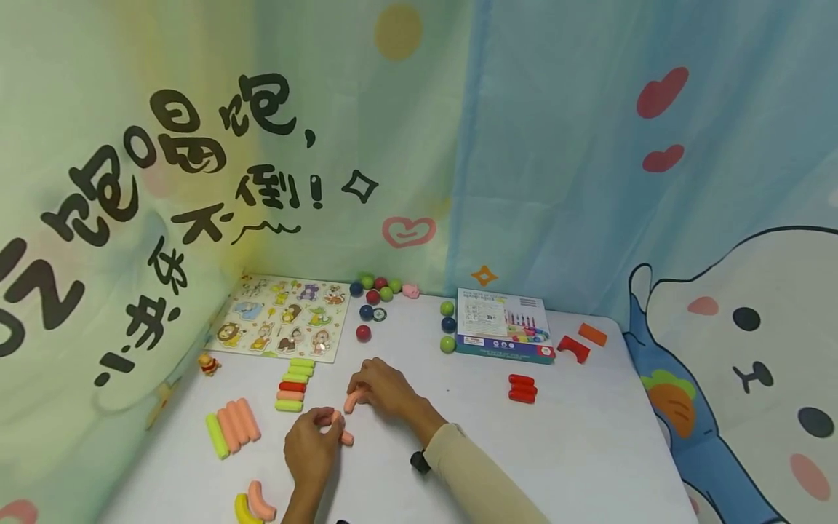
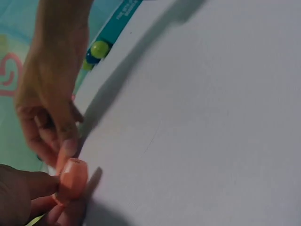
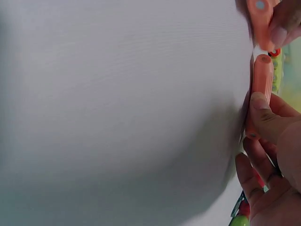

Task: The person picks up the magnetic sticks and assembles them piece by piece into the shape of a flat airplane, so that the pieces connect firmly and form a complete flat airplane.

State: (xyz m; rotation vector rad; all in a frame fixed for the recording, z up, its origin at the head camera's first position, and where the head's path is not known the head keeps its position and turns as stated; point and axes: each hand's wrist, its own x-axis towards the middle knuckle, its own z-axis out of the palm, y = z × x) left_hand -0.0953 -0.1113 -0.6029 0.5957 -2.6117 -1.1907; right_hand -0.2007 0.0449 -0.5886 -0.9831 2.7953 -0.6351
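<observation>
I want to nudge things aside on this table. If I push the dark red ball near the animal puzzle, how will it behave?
The dark red ball looks fully round and lies free on the smooth white table, so a nudge would probably send it rolling. Nothing stands close around it, so it may travel far. It looks hard and glossy, so likely stiff and somewhat slippery.

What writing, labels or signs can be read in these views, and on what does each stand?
"跑喝跑," on the backdrop cloth, upper line of black handwriting.
"不倒!" on the same cloth, lower line; the characters further left are cut off or skewed and cannot be read for certain.
Print on the blue box: too small to read.
Animal puzzle board: pictures only, no legible words.
Both wrist views: no text.
</observation>
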